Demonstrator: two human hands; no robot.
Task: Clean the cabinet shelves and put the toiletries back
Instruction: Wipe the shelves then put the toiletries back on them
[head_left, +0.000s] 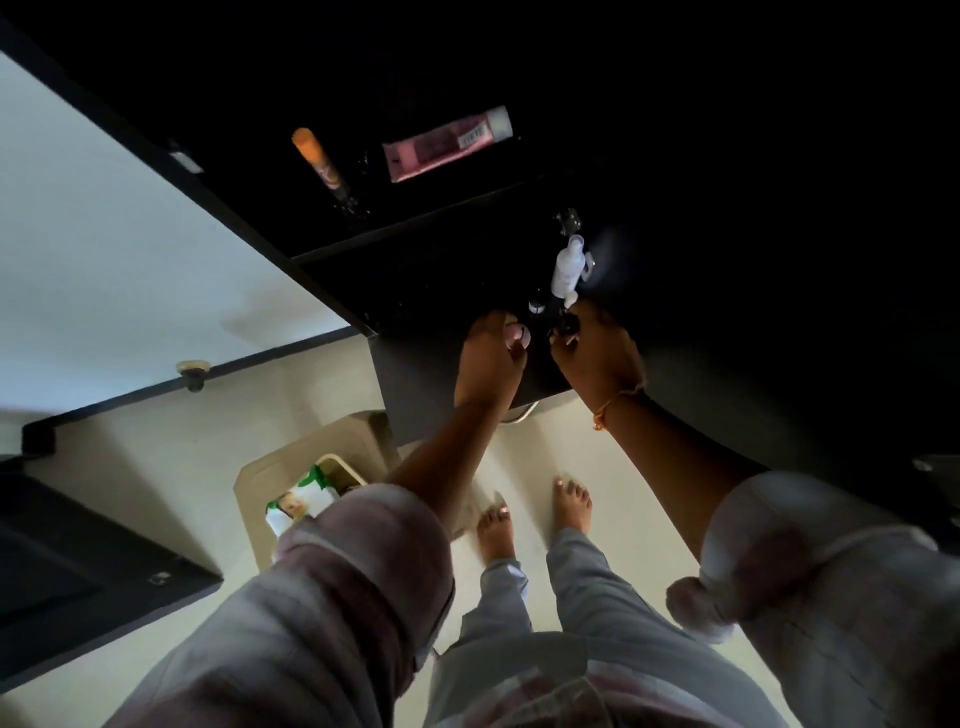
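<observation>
The dark cabinet (727, 156) fills the space above and right of the grip, its inside almost unlit. Left of the grip a white wall (104, 234) stands bright, edged by a dark baseboard (280, 353) with a round door stop (193, 371). Below the grip lies pale cream floor (171, 467). A beige bin (322, 436) stands lower left, a dark unit (78, 561) farther left.

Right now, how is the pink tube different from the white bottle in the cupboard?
The pink tube is pink with a white cap; the white bottle is white all over. The pink tube lies flat on the higher shelf; the white bottle is on the shelf below. The white bottle is right by the right hand; the pink tube is far from it. Both are inside the dark cupboard.
</observation>
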